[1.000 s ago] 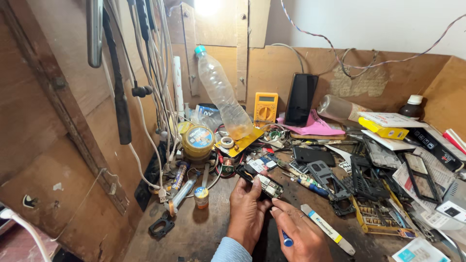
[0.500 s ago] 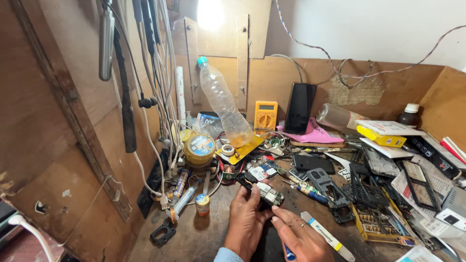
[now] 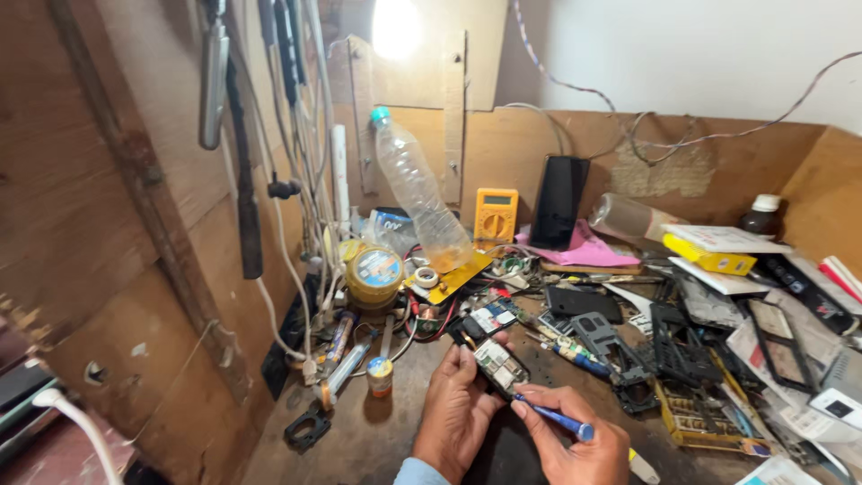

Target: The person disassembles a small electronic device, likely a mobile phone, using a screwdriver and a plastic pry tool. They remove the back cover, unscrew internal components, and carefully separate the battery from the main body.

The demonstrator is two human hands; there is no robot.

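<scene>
At the near edge of the wooden bench (image 3: pixel 377 440), in the head view, our left hand (image 3: pixel 458 413) curls around a small circuit board (image 3: pixel 501 366), tilted. Our right hand (image 3: pixel 575 445) pinches a blue tool (image 3: pixel 558 418), tip beside the board. Both wrists are cut off below.

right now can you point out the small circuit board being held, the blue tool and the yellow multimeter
small circuit board (image 3: pixel 501 365), head view, on its exposed face above the left hand (image 3: pixel 456 418)
blue tool (image 3: pixel 558 418), head view, mid-shaft, gripped by the right hand (image 3: pixel 575 449)
yellow multimeter (image 3: pixel 496 216), head view, on its dial
</scene>
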